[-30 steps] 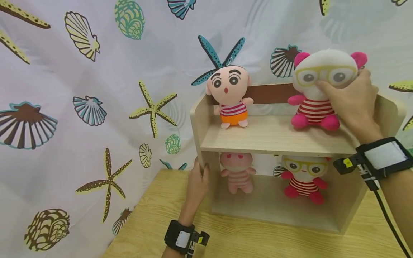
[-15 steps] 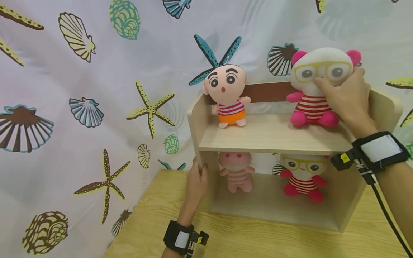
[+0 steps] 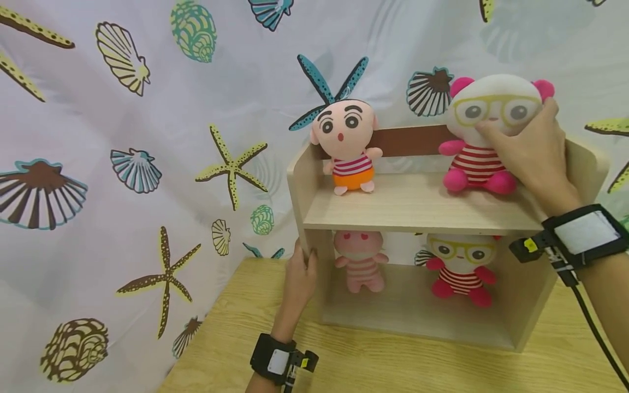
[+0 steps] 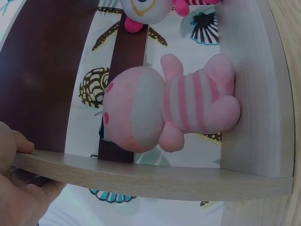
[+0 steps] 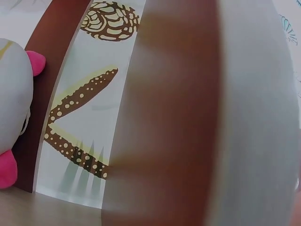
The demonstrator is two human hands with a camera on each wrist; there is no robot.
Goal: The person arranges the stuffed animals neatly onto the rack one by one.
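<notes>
My right hand (image 3: pixel 535 155) grips the head of a white and pink panda plush toy (image 3: pixel 475 164) with yellow glasses, sitting on the upper board of a light wooden shelf (image 3: pixel 417 204). Its thumb lies across the face; the other fingers are mostly hidden behind the head. My left hand (image 3: pixel 301 278) holds the shelf's left side panel (image 4: pixel 155 181), thumb and fingers on either side of it in the left wrist view. Below, a pink striped plush toy (image 3: pixel 365 270) and another panda plush toy (image 3: pixel 462 275) sit in the lower compartment. The right wrist view lacks the hand.
A plush toy with orange shorts (image 3: pixel 354 177) sits at the upper left of the shelf. Behind hangs a white cloth (image 3: pixel 162 202) printed with shells and starfish. The shelf stands on a wooden table (image 3: pixel 393 365). A cable (image 3: pixel 589 327) trails from the right wrist.
The head view shifts slightly. Both hands keep their holds, and the toys show no clear movement on the shelf.
</notes>
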